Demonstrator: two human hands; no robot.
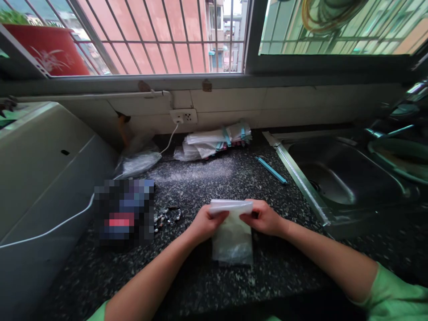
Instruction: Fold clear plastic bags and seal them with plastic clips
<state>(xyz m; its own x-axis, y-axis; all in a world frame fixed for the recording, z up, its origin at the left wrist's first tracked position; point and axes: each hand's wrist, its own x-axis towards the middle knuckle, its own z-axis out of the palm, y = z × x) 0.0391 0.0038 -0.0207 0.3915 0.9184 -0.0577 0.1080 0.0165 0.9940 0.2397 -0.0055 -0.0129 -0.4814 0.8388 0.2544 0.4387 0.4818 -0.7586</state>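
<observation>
A clear plastic bag [233, 243] hangs between my two hands over the dark speckled countertop [187, 272], its upper end folded over. My left hand [207, 222] pinches the left side of the fold, thumb on the near face. On the right side, my right hand [262, 217] grips the same fold with its thumb and bent fingers. Whether anything lies inside the bag I cannot tell. Beyond my right hand lies a blue bag-sealing clip [271, 170]. Farther back is a stack of plastic bags [214, 141] with several blue clips on them.
A blurred-out device [125, 211] and a beaded bracelet [169, 217] lie to the left. A white cable [63, 228] runs to the wall socket [183, 116]. Loose plastic [140, 161] sits near the wall. At right is a metal sink [337, 178]; a barred window [160, 40] is ahead.
</observation>
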